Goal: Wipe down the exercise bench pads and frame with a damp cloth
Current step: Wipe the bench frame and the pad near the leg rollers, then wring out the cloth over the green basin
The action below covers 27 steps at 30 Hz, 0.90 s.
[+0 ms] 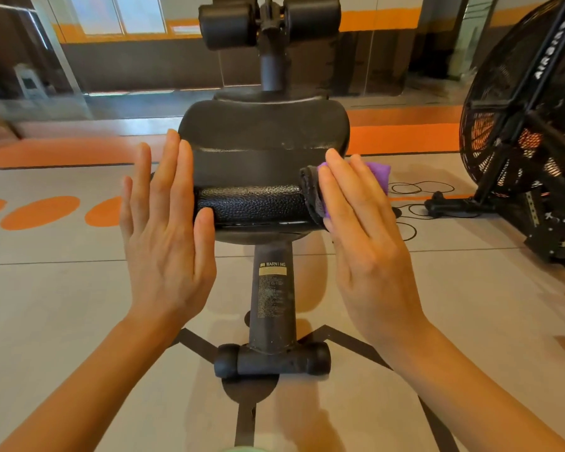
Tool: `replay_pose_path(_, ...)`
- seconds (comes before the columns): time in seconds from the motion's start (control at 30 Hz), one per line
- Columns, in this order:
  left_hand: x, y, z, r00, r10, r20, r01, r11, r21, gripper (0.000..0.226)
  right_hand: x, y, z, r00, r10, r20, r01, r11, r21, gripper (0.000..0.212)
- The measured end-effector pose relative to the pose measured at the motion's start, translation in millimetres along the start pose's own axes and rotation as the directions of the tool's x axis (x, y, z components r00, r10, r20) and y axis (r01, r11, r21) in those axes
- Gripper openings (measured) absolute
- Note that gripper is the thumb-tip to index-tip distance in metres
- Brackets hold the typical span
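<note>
The black exercise bench pad stretches away from me in the middle of the view, its near end a textured roll. Below it the black frame post carries a warning label and ends in a foot bar. My left hand lies flat with straight fingers against the pad's left side, thumb on the roll. My right hand presses a purple cloth against the pad's right side with straight fingers. Two black roller pads sit at the bench's far end.
A black fan bike stands at the right, with thin black cords looped on the floor near it. The floor is grey with orange ovals and black lines. A glass wall runs along the back.
</note>
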<state>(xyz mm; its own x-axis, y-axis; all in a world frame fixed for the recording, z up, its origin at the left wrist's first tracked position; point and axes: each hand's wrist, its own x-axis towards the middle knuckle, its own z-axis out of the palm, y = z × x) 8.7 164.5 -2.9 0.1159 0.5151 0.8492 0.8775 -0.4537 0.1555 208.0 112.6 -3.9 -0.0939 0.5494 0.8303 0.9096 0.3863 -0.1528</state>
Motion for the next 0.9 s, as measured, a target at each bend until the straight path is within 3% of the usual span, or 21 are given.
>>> replay_pose_path(0.2,3,11,-15,0.987,-0.128,0.093,0.141,0.978,-0.153,0.056,2,-8,-20,0.992,0.051,0.119,-0.046,0.998,-0.042,0.049)
replay_pose_path(0.3,7,19,-28,0.955,-0.209,0.210,0.255,0.941,-0.224,0.056,4,-14,-38,0.963,0.103,0.250,-0.093,0.994,-0.051,0.064)
replay_pose_path(0.43,17,30,-56,0.871,-0.262,0.415,0.394,0.877,-0.274,0.055,8,-29,-69,0.899,0.186,0.396,-0.185,0.982,-0.042,0.058)
replay_pose_path(0.63,35,65,-106,0.729,-0.206,0.653,0.537,0.764,-0.358,0.050,15,-57,-114,0.804,0.293,0.518,-0.336,0.942,-0.012,0.054)
replay_pose_path(0.7,44,77,-121,0.635,-0.206,0.745,0.620,0.711,-0.331,0.047,16,-67,-126,0.744,0.342,0.574,-0.431,0.902,0.021,0.059)
replay_pose_path(0.8,52,95,-139,0.395,-0.179,0.901,0.740,0.643,-0.196,0.036,18,-84,-140,0.709,0.395,0.584,-0.553,0.825,0.114,0.049)
replay_pose_path(0.83,53,99,-143,0.284,-0.163,0.945,0.775,0.619,-0.127,0.032,21,-92,-145,0.655,0.450,0.607,-0.661,0.730,0.172,0.052)
replay_pose_path(0.9,58,109,-151,0.065,-0.120,0.991,0.847,0.532,0.009,0.025,36,-110,-156,0.444,0.601,0.665,-0.879,0.434,0.195,0.048)
